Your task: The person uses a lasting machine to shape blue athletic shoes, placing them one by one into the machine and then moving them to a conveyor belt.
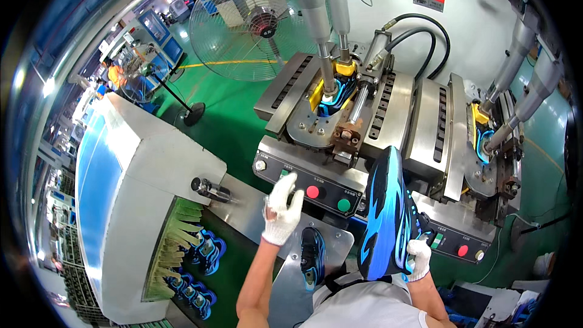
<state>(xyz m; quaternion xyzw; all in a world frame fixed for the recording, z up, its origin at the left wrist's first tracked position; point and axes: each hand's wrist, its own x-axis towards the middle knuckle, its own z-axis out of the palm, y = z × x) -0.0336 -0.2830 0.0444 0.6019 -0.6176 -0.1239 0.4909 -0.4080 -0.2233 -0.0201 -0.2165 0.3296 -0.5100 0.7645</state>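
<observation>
My left hand (282,211), in a white knit glove, hovers at the left part of the press's control panel (331,194). Its fingers are apart and hold nothing; the fingertips are close to a green button, and whether they touch it I cannot tell. My right hand (419,260), gloved too, grips a black and blue sneaker (384,218) near its lower end. That shoe stands on end, its blue and black sole largely facing left. Another black sneaker (313,256) rests on the metal shelf (337,244) between my arms. Inside the left press station sits a blue and black shoe (337,96) between yellow pads, beneath a metal ram.
The right press station (483,140) holds another shoe between yellow pads. A caged fan (265,22) stands behind on the green floor. To my left, a white conveyor tunnel (164,164) has green fringe at its opening, with several sneakers (206,254) beside it. A dark metal cylinder (211,189) lies nearby.
</observation>
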